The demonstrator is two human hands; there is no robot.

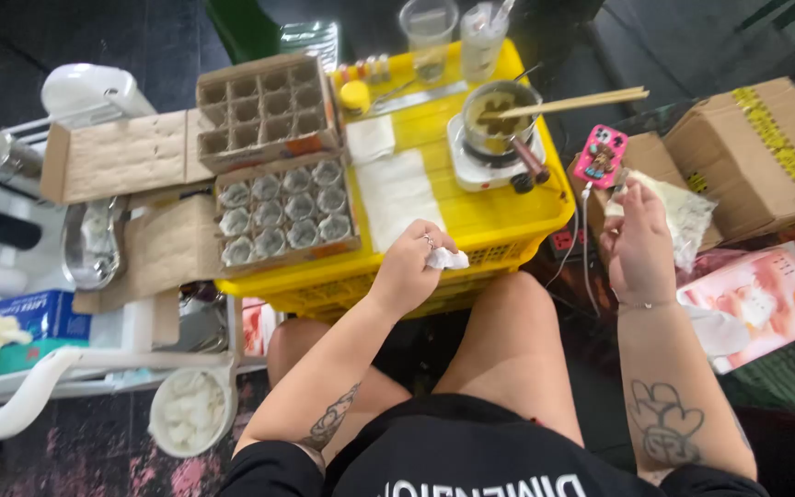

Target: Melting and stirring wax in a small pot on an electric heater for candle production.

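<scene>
Dark flooring lies all round a yellow crate (pixel 499 221) serving as a table between the seated person's knees; cardboard boxes (pixel 761 147) sit to the right. Left hand (pixel 409 269) is curled shut on a small white wad (pixel 449 260) at the crate's front edge — its long axis running sideways, poking rightward; right hand (pixel 637 244) pinches crumpled white paper (pixel 683 212) — beside a pink phone (pixel 600 155).
</scene>
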